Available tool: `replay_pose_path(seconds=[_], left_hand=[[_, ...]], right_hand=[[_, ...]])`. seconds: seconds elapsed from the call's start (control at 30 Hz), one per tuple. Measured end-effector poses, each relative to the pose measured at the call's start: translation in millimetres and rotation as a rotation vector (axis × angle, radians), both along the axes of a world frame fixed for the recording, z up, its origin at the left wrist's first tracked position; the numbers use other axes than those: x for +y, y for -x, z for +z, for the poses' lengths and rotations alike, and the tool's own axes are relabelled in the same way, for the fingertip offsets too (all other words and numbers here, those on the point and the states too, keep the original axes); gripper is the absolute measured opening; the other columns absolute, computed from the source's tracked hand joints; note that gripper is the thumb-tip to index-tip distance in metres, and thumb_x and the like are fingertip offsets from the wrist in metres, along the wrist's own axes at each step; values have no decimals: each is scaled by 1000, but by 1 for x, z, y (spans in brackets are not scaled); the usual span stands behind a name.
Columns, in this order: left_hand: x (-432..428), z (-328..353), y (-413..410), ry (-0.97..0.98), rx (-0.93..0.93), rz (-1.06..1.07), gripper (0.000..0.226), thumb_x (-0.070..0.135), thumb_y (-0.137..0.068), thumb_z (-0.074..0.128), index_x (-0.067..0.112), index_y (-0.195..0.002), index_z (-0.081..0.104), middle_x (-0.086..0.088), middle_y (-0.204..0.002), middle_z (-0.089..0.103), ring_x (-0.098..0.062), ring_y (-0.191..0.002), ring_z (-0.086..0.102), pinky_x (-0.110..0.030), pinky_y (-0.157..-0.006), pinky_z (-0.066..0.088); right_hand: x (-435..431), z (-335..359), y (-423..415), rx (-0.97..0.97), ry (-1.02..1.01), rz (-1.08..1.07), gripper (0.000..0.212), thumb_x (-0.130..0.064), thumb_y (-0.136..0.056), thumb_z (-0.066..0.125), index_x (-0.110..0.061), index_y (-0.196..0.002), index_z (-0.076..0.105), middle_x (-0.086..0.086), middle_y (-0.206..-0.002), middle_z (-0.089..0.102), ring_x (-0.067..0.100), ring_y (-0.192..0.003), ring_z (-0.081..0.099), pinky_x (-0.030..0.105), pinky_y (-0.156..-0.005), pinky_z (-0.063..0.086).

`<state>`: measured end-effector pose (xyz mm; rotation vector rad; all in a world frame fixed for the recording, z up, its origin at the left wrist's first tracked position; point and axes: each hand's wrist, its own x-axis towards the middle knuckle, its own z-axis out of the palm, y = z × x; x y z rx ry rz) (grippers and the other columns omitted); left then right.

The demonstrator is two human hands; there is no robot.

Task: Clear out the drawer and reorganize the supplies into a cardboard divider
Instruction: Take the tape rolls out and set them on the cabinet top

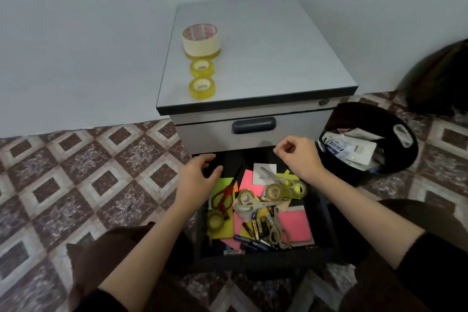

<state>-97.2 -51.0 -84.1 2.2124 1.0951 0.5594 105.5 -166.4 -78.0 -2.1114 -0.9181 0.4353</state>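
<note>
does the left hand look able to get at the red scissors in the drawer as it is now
Probably yes. The left hand hovers empty right beside the red scissors, which lie on top of the coloured paper in the open drawer with nothing over them.

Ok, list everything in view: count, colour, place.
cabinet: one, grey, against wall
wide tape roll: one, cream, cabinet top
small tape rolls: two, yellow, cabinet top
drawer: one, dark, pulled open
scissors: at least two, red and grey handles, drawer
loose tape rolls: several, clear, drawer
sticky notes: several, pink and lime, drawer
batteries: several, dark, drawer front
bin: one, black, right of cabinet
left hand: open, over drawer's left
right hand: fingers curled, over drawer's right
</note>
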Motion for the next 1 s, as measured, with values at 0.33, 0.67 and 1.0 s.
replay_pose_path(seconds=[0.33,0.67,1.0], left_hand=[[-4,-82,4,178,406,-161,41,25,-84,66,10,-121,59,-9,-120,61,-21,-104,59,-30,-86,48],[6,-120,10,-55,848,-402,37,33,-89,53,22,-124,56,1,-124,58,-17,-119,51,-39,-116,-5],[-15,-141,13,-300,1142,-481,25,30,-82,60,16,-103,61,-2,-100,63,-23,-104,54,-53,-104,-21]], right_hand=[[-34,-81,-16,-84,439,132,28,-21,-79,69,-9,-105,67,13,-101,69,30,-95,63,34,-78,50],[-17,-120,-6,-223,633,375,47,-33,-84,63,-13,-126,56,11,-127,55,31,-112,55,36,-90,46],[-3,-144,-9,-291,731,523,61,-10,-84,59,-22,-141,40,2,-144,41,26,-128,41,36,-97,42]])
